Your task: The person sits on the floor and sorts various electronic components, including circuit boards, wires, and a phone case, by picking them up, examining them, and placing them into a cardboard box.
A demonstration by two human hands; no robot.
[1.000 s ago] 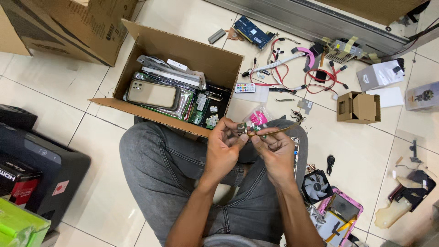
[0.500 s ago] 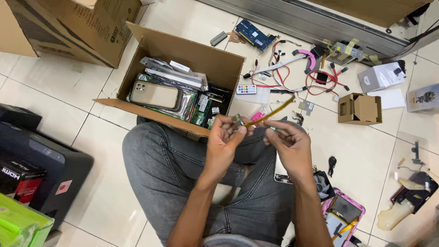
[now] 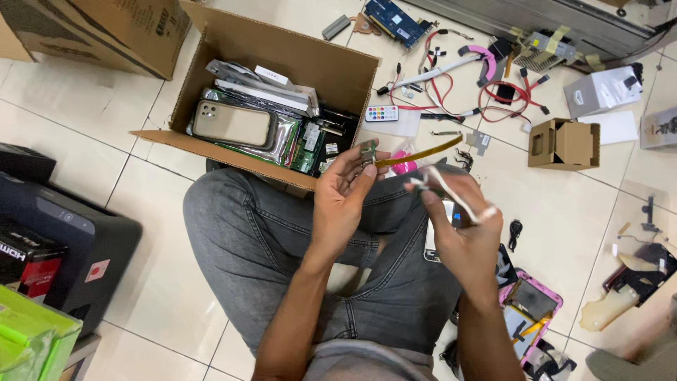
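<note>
- Two hands meet above the lap: the left hand (image 3: pixel 345 201) pinches a small green circuit piece (image 3: pixel 367 152) between thumb and fingertips.
- From that piece an amber ribbon cable (image 3: pixel 423 153) runs rightward, long axis nearly level, its free end up and away from the right hand (image 3: pixel 462 226).
- The right hand's fingers curl closed on white wires (image 3: pixel 451 194) (blurred, so details escape me).
- Beyond lie an open cardboard box (image 3: pixel 296 56) of boards and a phone (image 3: pixel 233 123), then scattered cables on the tile floor (image 3: pixel 578 204).

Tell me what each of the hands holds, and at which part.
Left hand pinches a small green circuit board on a yellow ribbon cable. Right hand grips a white cable mid-length.
</note>
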